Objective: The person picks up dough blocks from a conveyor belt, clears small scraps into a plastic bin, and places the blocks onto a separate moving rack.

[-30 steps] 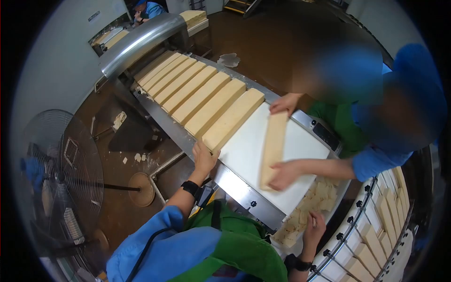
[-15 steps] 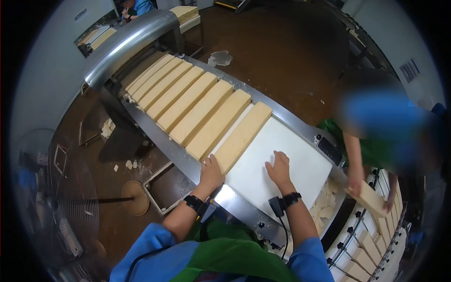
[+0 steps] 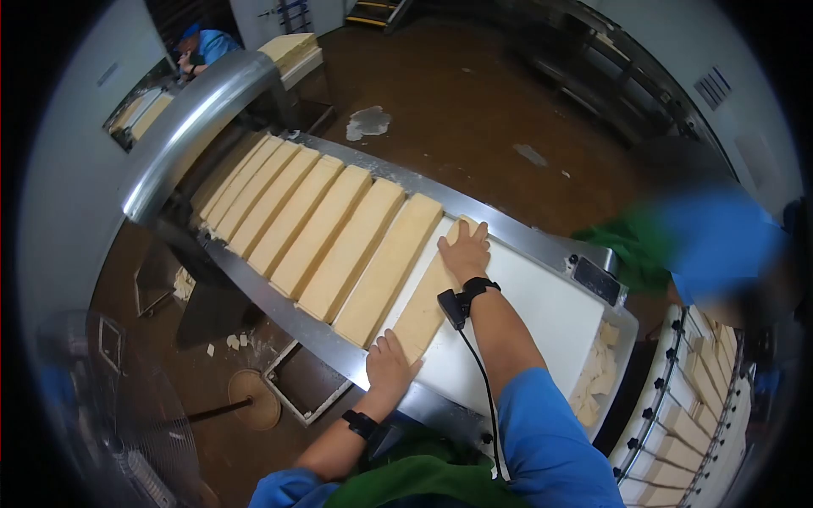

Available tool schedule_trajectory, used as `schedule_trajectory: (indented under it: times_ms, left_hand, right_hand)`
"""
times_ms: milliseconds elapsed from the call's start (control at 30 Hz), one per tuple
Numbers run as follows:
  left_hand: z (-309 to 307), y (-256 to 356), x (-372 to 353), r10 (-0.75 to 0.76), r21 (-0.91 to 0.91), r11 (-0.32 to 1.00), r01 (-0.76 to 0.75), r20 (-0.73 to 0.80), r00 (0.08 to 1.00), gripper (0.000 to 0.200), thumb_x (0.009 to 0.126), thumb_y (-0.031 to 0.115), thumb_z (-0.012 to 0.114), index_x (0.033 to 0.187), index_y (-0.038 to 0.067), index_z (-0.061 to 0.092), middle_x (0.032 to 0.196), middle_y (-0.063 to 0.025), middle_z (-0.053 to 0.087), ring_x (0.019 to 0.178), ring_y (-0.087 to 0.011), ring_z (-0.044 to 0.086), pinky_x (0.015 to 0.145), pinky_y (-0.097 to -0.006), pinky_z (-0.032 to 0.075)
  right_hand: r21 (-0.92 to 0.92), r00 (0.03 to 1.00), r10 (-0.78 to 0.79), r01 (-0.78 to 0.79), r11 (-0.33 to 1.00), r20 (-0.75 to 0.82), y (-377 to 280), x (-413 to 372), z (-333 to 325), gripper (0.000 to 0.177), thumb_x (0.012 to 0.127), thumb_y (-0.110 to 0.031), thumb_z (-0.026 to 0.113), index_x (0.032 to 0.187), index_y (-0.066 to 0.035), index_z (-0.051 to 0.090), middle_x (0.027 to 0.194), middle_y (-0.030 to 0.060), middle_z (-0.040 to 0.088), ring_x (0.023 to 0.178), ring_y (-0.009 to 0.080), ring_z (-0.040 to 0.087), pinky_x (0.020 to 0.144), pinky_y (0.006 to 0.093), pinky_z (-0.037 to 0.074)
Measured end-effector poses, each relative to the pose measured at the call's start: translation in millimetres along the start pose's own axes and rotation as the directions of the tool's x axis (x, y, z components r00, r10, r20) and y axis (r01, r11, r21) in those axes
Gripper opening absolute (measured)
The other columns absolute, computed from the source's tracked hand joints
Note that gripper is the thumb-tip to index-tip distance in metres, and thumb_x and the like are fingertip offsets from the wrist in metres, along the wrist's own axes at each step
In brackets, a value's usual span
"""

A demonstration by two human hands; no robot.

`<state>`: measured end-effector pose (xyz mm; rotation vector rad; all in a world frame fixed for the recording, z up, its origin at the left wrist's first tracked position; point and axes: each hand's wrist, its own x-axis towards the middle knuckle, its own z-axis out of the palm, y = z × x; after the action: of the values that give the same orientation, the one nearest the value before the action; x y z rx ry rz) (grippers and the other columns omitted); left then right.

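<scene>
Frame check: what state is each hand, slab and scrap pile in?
front slab: flat on the white belt.
left hand: open, on its near end.
right hand: open, flat on its far end.
other slabs: flat, side by side.
scrap pieces: heaped beyond the belt's end.

I count what looks like eight long pale slabs (image 3: 351,241) on one white belt (image 3: 542,313), my two hands, left hand (image 3: 391,366) and right hand (image 3: 464,250), two people in blue, a near co-worker (image 3: 720,245) and a far worker (image 3: 203,46), and one floor fan (image 3: 118,406).
</scene>
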<state>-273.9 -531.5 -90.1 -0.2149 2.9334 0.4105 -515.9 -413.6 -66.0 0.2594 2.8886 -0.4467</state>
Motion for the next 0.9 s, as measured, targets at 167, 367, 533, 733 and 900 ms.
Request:
schedule_trajectory:
  times_ms: [167,367,533,733,900]
  left_hand:
    - [6,9,0,0.154,-0.039,0.987,-0.153,0.034,0.987,0.094,0.068,0.045,0.079,0.128,-0.013,0.035,0.11,-0.0241,0.051,0.098,-0.0358,0.055,0.082,-0.0418,0.049]
    - [-14,83,-28,0.488,-0.414,0.846,-0.336,0.348,0.801,0.085,0.072,0.036,0.078,0.13,-0.007,0.033,0.114,-0.0276,0.045,0.09,-0.0466,0.059,0.078,-0.051,0.052]
    - [23,149,-60,0.557,-0.401,0.789,-0.466,0.145,0.818,0.078,0.072,0.024,0.078,0.13,-0.002,0.033,0.116,-0.0308,0.042,0.089,-0.0496,0.059,0.077,-0.0516,0.052]
    - [9,253,-135,0.797,-0.514,0.509,-0.691,-0.022,0.603,0.076,0.068,0.008,0.078,0.133,0.006,0.04,0.126,-0.0249,0.036,0.107,-0.045,0.05,0.091,-0.0468,0.048]
    - [-3,340,-220,0.969,-0.539,0.105,-0.836,-0.132,0.207,0.076,0.068,0.009,0.077,0.135,0.009,0.043,0.134,-0.0245,0.034,0.107,-0.0428,0.052,0.089,-0.0444,0.049]
  right_hand:
    - [0.178,0.973,0.221,-0.208,0.962,-0.059,65,-30,-31,0.078,0.076,-0.041,0.064,0.142,-0.011,0.035,0.148,0.0254,0.021,0.12,0.0468,0.045,0.098,0.0495,0.044]
    - [0.281,0.818,0.548,-0.493,0.824,-0.172,226,-98,-67,0.091,0.072,-0.042,0.07,0.14,0.002,0.03,0.15,0.0316,0.01,0.128,0.0476,0.039,0.099,0.0511,0.043]
    - [0.633,0.653,0.713,-0.444,0.634,-0.256,327,-188,-84,0.092,0.071,-0.034,0.075,0.136,0.005,0.024,0.149,0.0361,0.006,0.126,0.0505,0.039,0.098,0.0495,0.043]
    - [0.785,0.238,0.863,-0.358,0.505,-0.446,444,-367,-128,0.084,0.074,-0.033,0.071,0.135,0.003,0.025,0.135,0.0331,0.028,0.114,0.0512,0.047,0.097,0.0504,0.042]
    - [0.826,-0.061,0.927,-0.478,0.298,-0.37,546,-520,-147,0.077,0.077,-0.037,0.068,0.131,0.006,0.035,0.128,0.0318,0.042,0.111,0.0487,0.052,0.096,0.0493,0.044]
